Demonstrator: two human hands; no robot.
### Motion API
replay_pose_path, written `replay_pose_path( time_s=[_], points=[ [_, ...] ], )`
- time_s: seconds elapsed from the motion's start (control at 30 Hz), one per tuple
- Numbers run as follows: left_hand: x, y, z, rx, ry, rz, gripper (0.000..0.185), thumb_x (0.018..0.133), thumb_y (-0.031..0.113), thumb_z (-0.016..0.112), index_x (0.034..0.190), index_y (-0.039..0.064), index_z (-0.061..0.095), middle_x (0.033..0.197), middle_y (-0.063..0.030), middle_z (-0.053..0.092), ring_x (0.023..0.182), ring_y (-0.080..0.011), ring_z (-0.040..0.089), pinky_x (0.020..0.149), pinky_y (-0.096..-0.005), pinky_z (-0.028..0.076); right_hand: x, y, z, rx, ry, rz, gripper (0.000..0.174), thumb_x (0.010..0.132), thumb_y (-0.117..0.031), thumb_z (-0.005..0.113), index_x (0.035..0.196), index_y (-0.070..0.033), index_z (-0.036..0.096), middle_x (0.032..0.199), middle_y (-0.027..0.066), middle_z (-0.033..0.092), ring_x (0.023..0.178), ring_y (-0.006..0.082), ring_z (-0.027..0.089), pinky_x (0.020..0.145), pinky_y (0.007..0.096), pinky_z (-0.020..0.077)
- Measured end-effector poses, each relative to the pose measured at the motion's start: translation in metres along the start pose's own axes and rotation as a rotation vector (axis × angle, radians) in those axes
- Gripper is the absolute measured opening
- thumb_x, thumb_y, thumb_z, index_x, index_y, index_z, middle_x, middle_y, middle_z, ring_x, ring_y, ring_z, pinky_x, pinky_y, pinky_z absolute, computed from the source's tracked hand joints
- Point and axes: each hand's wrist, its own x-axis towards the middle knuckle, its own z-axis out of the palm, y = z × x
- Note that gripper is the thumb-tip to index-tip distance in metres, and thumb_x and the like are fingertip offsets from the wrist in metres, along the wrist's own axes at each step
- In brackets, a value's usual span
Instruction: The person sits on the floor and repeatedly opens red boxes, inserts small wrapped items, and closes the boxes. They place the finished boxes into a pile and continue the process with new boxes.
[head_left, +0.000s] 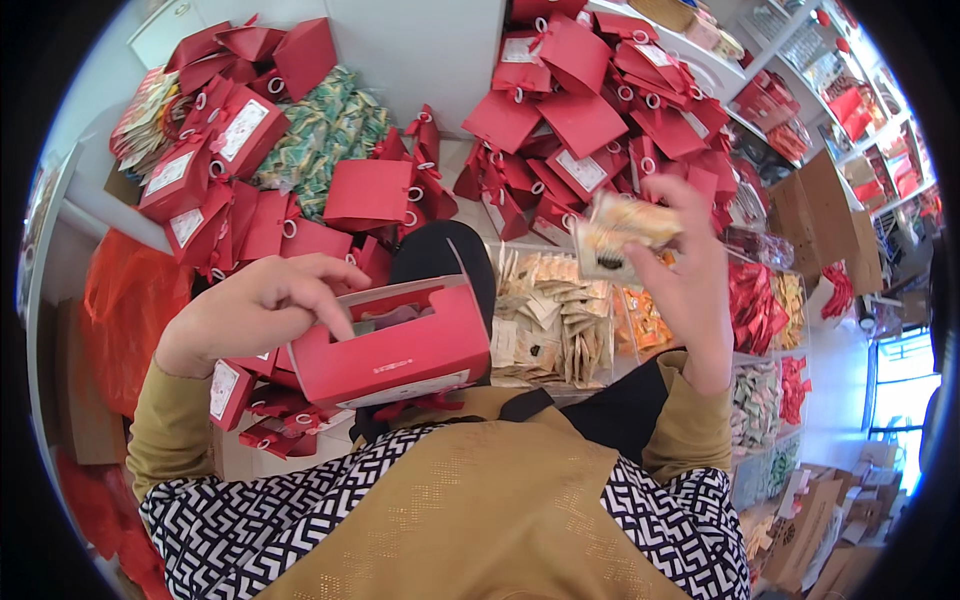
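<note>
An open red cardboard gift box (397, 352) rests on my lap, tilted, with a purplish item and other small things showing inside. My left hand (281, 304) is at its left end, fingers bent over the opening; a fingertip reaches inside, and whether it grips anything is unclear. Raised to the right, my right hand (679, 251) pinches wrapped snack packets (622, 232), light-coloured with a dark mark. Below and left of that hand, a clear bin (551, 386) holds many similar flat packets (559, 307). Orange-wrapped pieces (645, 319) fill the compartment beside it.
Red gift boxes with ribbons and white rings pile up at front left (247, 127) and front right (585, 97). Green packets (322, 135) lie among the left ones. Bins of red-wrapped (752, 307) and pale packets (756, 397) stand right, near a cardboard box (814, 217). An orange-red plastic bag (127, 315) hangs left.
</note>
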Motion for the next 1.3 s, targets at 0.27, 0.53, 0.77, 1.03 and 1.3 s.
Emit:
replay_pose_path(
  time_s=[0.27,0.53,0.77,1.03,1.3],
  points=[
    [0.004,0.002,-0.009,-0.013,-0.065,0.000,0.049,0.077,0.004,0.067,0.126,0.002,0.065,0.131,-0.0162,0.059,0.116,-0.0232,0.055,0.103,-0.0350,0.039,-0.013,0.027,-0.004,0.131,-0.123,0.101,0.029,0.090,-0.002,0.065,0.119,-0.004,0.060,0.093,0.0073,0.067,0.077,0.0114,0.061,0.072,0.0264,0.0488],
    [0.000,0.003,0.019,-0.021,-0.036,0.014,0.101,0.068,0.033,0.090,0.148,0.000,0.038,0.145,-0.0178,0.046,0.135,-0.0284,0.045,0.112,-0.0383,0.035,0.000,-0.064,0.015,0.602,-0.012,-0.333,0.029,0.088,-0.004,0.070,0.115,-0.003,0.060,0.097,0.0075,0.067,0.087,0.0165,0.065,0.077,0.0271,0.0511],
    [-0.011,0.005,0.045,0.261,0.036,0.289,0.113,0.057,0.031,0.094,0.148,0.000,0.035,0.144,-0.0192,0.045,0.136,-0.0354,0.041,0.111,-0.0437,0.036,0.009,-0.101,0.047,0.253,-0.808,-0.598,0.029,0.082,-0.005,0.070,0.110,-0.009,0.063,0.088,0.0092,0.068,0.079,0.0313,0.068,0.069,0.0389,0.0566],
    [-0.015,-0.004,0.053,0.205,0.103,0.295,0.110,0.058,0.029,0.095,0.148,0.000,0.038,0.148,-0.0199,0.041,0.139,-0.0355,0.039,0.112,-0.0455,0.033,0.025,-0.119,0.055,-0.012,-1.297,-0.701,0.015,0.083,-0.009,0.058,0.098,-0.006,0.055,0.080,0.0120,0.062,0.075,0.0337,0.065,0.064,0.0436,0.0514],
    [-0.016,-0.008,0.059,0.203,0.173,0.344,0.101,0.064,0.011,0.088,0.149,0.002,0.035,0.144,-0.0200,0.040,0.136,-0.0356,0.040,0.112,-0.0431,0.036,0.018,-0.106,0.106,0.145,-1.361,-0.758,0.012,0.081,-0.011,0.059,0.079,0.001,0.059,0.077,0.0188,0.060,0.075,0.0347,0.063,0.067,0.0430,0.0499]
  ],
)
